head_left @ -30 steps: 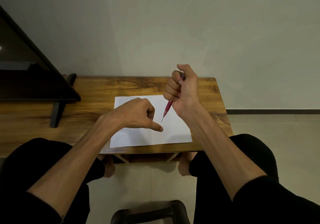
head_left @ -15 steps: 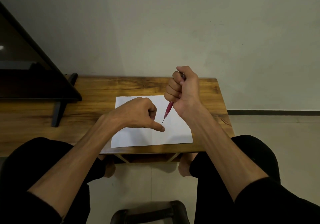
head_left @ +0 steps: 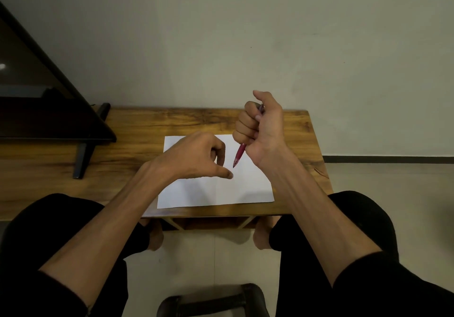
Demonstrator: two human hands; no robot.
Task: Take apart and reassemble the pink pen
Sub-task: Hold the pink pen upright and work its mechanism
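Right now the right hand (head_left: 261,130) fists the pink pen (head_left: 239,155) tip-down over the paper (head_left: 216,191), the left hand (head_left: 196,156) curled, holding nothing.

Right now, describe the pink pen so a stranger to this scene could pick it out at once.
Find the wooden table against the wall, then the white sheet of paper lying on it. Above the sheet's far right part, the right hand holds the pink pen in a fist, tip pointing down. It is the only pink thing there, a thin rod jutting below the fingers.
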